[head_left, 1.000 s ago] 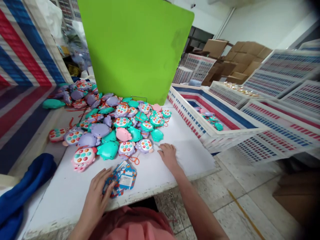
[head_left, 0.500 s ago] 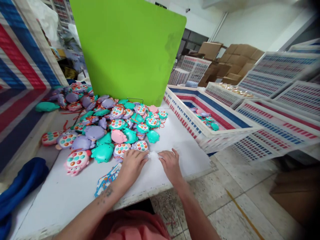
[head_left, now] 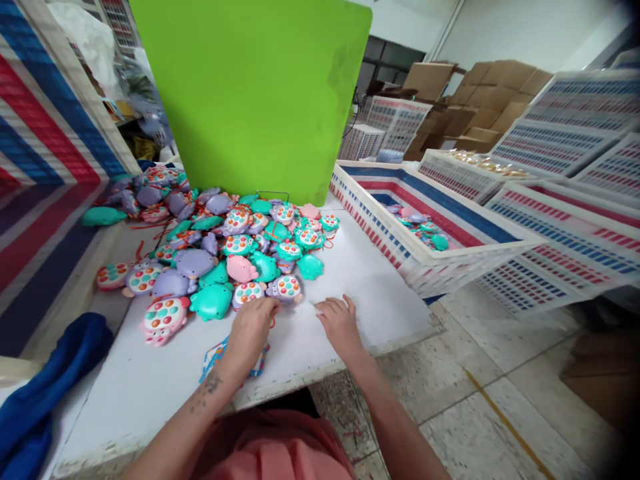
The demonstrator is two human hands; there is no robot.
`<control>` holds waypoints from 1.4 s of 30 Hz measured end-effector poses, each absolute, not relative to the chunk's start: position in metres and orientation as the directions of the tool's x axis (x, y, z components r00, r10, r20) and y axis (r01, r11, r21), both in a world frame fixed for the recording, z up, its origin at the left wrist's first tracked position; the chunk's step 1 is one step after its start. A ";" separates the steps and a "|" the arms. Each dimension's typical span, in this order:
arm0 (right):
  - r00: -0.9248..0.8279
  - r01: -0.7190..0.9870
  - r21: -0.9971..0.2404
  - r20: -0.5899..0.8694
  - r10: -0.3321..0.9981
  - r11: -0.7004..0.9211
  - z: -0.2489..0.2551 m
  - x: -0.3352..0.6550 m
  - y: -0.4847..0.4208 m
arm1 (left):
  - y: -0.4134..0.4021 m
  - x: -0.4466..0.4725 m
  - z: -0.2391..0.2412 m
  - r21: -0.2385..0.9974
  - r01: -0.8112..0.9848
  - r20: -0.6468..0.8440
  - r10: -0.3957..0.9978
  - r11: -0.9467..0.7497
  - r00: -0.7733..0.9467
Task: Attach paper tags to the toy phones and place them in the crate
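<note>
My left hand [head_left: 251, 330] has its fingers curled and closed at the near edge of the toy pile. Its fingertips are beside a purple animal-shaped toy [head_left: 286, 289] with coloured buttons, and an orange cord shows just below them. What they grip is hidden. My right hand [head_left: 339, 322] is to the right, thumb and fingers pinched at a faint, whitish piece of clear plastic [head_left: 304, 308] lying between the hands. Blue printed cards [head_left: 214, 357] lie partly under my left wrist. More toys in teal, pink and purple, such as a teal toy [head_left: 212, 302], are heaped beyond.
A green board [head_left: 255, 100] stands upright behind the pile. Right of the white table [head_left: 370, 313] is a lined plastic crate [head_left: 430, 257] with several toys inside. Stacked crates [head_left: 565, 233] are farther right. A blue cloth [head_left: 65, 373] lies at the left.
My left hand has moved left and slightly up, away from the crumpled clear plastic, to the toys' edge. My right hand has stayed nearly in place. The view has shifted slightly.
</note>
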State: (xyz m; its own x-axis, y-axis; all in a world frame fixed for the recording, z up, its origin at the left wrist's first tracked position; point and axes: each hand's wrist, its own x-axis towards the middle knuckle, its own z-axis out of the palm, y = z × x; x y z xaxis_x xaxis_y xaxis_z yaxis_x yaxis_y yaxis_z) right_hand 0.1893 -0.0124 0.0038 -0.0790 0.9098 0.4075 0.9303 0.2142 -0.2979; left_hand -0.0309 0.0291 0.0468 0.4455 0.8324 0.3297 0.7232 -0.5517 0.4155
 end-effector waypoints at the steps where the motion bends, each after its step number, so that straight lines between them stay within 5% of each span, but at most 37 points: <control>1: -0.067 0.938 -0.286 0.403 0.913 0.195 0.003 0.189 -0.012 | 0.028 -0.037 0.049 0.400 0.747 0.345 0.842 -0.531 0.414; 5: -0.099 0.918 -0.305 0.440 0.892 0.252 0.018 0.174 -0.018 | 0.017 -0.055 0.056 0.349 0.784 0.414 0.835 -0.513 0.362; 10: -0.280 0.718 -0.502 0.424 0.861 0.481 0.044 0.137 -0.038 | -0.015 -0.056 0.054 0.317 0.724 0.423 0.774 -0.613 0.471; 14: -0.350 0.643 -0.578 0.362 0.864 0.502 0.045 0.130 -0.047 | -0.027 -0.069 0.049 0.415 0.727 0.378 0.830 -0.547 0.409; 17: -0.248 0.572 -0.699 0.353 0.902 0.430 0.042 0.138 -0.047 | -0.027 -0.085 0.054 0.526 0.702 0.331 0.876 -0.480 0.351; 22: 0.091 0.028 -0.981 0.193 0.977 0.192 0.043 0.138 -0.044 | -0.027 -0.097 0.064 0.694 0.592 0.167 0.891 -0.410 0.422; 25: 0.101 -0.368 -0.923 0.075 0.992 0.108 0.045 0.128 -0.044 | -0.025 -0.095 0.058 0.682 0.593 0.100 0.858 -0.427 0.503; 27: 0.082 -0.459 -0.885 0.041 0.996 0.074 0.044 0.123 -0.045 | -0.023 -0.094 0.049 0.595 0.662 0.079 0.853 -0.455 0.515; 31: 0.106 -0.397 -0.918 -0.031 0.994 0.013 0.033 0.121 -0.047 | -0.016 -0.094 0.033 0.425 0.768 0.025 0.854 -0.479 0.519; 35: 0.083 -0.291 -0.956 -0.068 0.994 -0.041 0.024 0.123 -0.052 | -0.015 -0.094 0.034 0.417 0.799 0.008 0.881 -0.433 0.473; 39: -0.022 -0.089 -0.995 -0.049 0.999 -0.050 0.031 0.119 -0.056 | -0.016 -0.098 0.041 0.657 0.711 -0.043 0.930 -0.250 0.366; 42: -0.051 0.075 -0.997 0.001 0.999 0.005 0.038 0.110 -0.057 | -0.016 -0.099 0.043 0.891 0.453 -0.107 0.958 -0.026 0.265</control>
